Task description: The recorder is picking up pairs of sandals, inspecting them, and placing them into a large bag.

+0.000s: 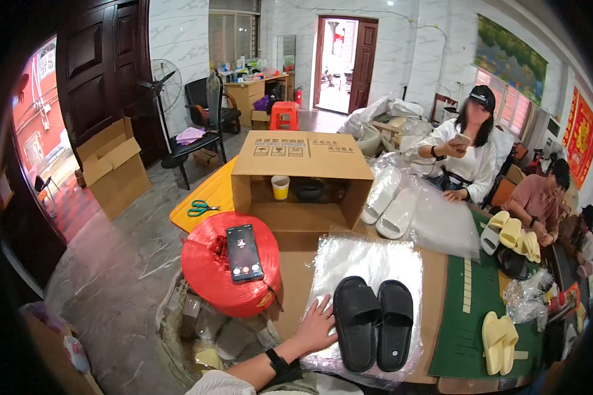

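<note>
My left hand (pixel 317 326) lies flat with its fingers spread on a clear shiny plastic bag (pixel 323 270). A dark watch is on its wrist. Just right of the fingertips, a pair of black slide sandals rests side by side on the bag: the left sandal (pixel 357 322) and the right sandal (pixel 395 324), toes pointing away from me. My hand is close beside the left sandal; whether it touches cannot be made out. No part of my right hand shows.
A phone (pixel 245 253) lies on a red roll of plastic twine (pixel 197 263). Behind stand an open cardboard box (pixel 303 164) holding a yellow cup (pixel 280 188), and green-handled scissors (pixel 199 208). White slippers (pixel 396 214), yellow slippers (pixel 500 342) and a green mat (pixel 461 329) lie rightward. Co-workers sit right.
</note>
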The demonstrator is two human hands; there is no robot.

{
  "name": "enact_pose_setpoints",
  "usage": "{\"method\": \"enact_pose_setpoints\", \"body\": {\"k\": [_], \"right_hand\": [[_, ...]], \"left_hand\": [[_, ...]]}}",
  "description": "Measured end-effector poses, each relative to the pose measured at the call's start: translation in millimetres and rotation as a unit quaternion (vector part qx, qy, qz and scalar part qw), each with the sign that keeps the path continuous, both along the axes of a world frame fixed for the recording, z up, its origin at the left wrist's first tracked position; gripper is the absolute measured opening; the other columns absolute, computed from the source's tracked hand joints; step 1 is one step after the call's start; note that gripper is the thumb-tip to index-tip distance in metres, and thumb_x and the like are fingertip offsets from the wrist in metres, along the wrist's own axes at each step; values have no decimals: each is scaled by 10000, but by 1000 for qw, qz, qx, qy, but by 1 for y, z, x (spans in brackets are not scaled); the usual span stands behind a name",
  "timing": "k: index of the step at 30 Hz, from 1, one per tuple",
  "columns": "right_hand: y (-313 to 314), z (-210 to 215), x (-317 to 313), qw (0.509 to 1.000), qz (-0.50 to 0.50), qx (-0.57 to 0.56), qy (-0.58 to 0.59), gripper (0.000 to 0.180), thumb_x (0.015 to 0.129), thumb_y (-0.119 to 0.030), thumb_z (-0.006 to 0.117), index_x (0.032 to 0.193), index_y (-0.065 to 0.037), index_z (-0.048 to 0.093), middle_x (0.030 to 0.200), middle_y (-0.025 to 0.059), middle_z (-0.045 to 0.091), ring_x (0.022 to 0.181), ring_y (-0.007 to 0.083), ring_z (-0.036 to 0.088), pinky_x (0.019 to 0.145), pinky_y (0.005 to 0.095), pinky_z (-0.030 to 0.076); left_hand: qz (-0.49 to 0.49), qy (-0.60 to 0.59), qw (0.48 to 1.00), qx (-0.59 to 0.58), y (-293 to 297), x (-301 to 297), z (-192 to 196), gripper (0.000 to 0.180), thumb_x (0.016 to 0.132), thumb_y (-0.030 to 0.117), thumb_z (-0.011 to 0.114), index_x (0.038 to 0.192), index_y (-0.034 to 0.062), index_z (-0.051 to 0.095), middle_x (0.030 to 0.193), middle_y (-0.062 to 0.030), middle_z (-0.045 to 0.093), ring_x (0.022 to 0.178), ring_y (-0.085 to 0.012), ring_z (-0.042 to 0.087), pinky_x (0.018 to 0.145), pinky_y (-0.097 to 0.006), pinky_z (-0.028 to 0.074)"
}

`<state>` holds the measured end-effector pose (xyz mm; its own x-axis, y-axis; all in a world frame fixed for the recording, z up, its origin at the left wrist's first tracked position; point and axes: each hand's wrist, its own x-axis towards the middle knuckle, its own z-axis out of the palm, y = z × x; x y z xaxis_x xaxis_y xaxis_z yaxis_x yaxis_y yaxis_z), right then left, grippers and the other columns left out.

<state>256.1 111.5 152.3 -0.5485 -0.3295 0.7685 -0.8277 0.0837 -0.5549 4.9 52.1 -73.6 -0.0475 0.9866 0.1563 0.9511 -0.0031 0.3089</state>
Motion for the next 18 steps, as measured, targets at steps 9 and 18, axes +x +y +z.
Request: {"method": "enact_pose_setpoints", "body": {"k": [9, 18], "right_hand": [[-49, -8, 5, 919, -372, -93, -96, 173, 773, -112, 808, 820, -37, 659, 828, 139, 625, 689, 314, 601, 654, 449, 483], [-38, 1, -11, 974, 16, 81, -211, 120, 963, -147, 625, 1053, -79, 668, 1089, 111, 649, 958, 308, 619, 819, 408, 476]], "left_hand": [[-1, -24, 999, 39, 1, 3, -2, 660, 878, 445, 591, 1438, 110, 494, 1558, -176, 364, 1496, -424, 182, 1208, -589, 154], [1, -10, 1000, 3, 3, 4, -4, 641, 872, 442, 589, 1402, 87, 526, 1549, -188, 367, 1494, -414, 194, 1212, -578, 164]]}}
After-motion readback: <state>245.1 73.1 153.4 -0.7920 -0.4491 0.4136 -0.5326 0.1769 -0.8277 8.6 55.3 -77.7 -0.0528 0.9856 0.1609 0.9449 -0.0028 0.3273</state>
